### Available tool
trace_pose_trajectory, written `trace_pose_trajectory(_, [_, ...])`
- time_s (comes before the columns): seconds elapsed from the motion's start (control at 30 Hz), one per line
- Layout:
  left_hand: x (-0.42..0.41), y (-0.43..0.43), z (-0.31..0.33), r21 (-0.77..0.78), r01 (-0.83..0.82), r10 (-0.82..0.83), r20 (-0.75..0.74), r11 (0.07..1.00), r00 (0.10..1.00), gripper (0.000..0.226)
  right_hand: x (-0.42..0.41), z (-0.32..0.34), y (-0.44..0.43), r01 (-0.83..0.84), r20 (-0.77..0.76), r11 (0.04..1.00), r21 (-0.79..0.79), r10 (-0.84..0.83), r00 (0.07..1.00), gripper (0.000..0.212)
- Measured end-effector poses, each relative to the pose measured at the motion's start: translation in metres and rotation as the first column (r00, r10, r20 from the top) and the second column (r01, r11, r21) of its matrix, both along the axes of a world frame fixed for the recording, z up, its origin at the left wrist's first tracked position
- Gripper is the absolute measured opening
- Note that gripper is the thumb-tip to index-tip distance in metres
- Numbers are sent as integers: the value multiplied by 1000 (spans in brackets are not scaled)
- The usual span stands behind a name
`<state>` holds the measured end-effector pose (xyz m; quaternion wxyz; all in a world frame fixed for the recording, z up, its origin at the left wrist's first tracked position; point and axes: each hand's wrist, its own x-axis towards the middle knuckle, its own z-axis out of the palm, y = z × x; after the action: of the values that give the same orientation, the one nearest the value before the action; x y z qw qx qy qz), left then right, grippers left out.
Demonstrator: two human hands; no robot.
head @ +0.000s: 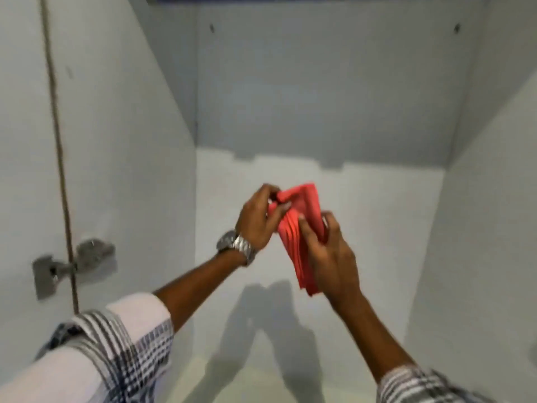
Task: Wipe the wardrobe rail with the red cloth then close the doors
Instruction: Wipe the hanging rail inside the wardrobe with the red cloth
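Note:
A folded red cloth point(302, 219) hangs in the air inside the open wardrobe, held by both hands. My left hand point(258, 219), with a metal watch at the wrist, pinches its upper left corner. My right hand point(331, 257) grips the cloth's lower right side, thumb pressed on the folds. The cloth's lower end sticks out below my right palm. No rail shows in this view. The left wardrobe door point(26, 141) stands open at the left edge.
The wardrobe's white side panel point(130, 170) rises at left, with a metal hinge point(69, 266) joining it to the door. The back wall point(319, 97) and right panel point(479, 228) enclose the compartment. Its white floor point(232, 344) carries the shadows of my arms.

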<state>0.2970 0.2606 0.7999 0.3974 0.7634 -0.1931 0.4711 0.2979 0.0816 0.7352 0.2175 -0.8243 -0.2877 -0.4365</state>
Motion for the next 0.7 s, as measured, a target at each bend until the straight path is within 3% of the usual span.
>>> trace_pose_trajectory(0.03, [2, 15, 51, -3, -26, 26, 92, 1000, 995, 21, 17, 48, 12, -102, -29, 993, 63, 104, 994, 67])
trace_pose_trajectory(0.1, [2, 46, 143, -17, -97, 98, 237, 995, 967, 28, 31, 155, 50, -16, 386, 1000, 19, 7, 922, 62])
trace_pose_trajectory(0.23, [-6, 99, 275, -106, -213, 237, 345, 971, 908, 41, 32, 283, 113, 18, 549, 1000, -19, -4, 836, 49])
trace_pose_trajectory(0.27, [-5, 110, 297, -137, -221, 256, 352, 966, 900, 42, 36, 310, 126, 116, 627, 993, -29, -72, 775, 53])
trace_pose_trajectory(0.33, [0, 125, 327, -181, -182, 236, 349, 966, 907, 40, 44, 348, 145, 197, 634, 980, 37, -175, 753, 52])
trace_pose_trajectory(0.4, [11, 137, 344, -210, -132, 198, 333, 969, 922, 36, 48, 369, 162, 332, 637, 943, -9, -250, 729, 56])
trace_pose_trajectory(0.53, [38, 148, 355, -228, -116, 181, 289, 967, 940, 34, 65, 389, 173, 482, 598, 876, 18, -396, 697, 110])
trace_pose_trajectory(0.6, [49, 149, 354, -168, -243, 288, 342, 955, 895, 30, 75, 389, 181, 600, 682, 798, 55, -469, 561, 107])
trace_pose_trajectory(0.67, [56, 152, 348, -121, -447, 454, 419, 886, 786, 28, 80, 388, 192, 708, 756, 703, 64, -497, 425, 106])
trace_pose_trajectory(0.7, [60, 154, 343, -114, -530, 520, 448, 840, 727, 31, 83, 388, 196, 715, 757, 695, 67, -503, 418, 112])
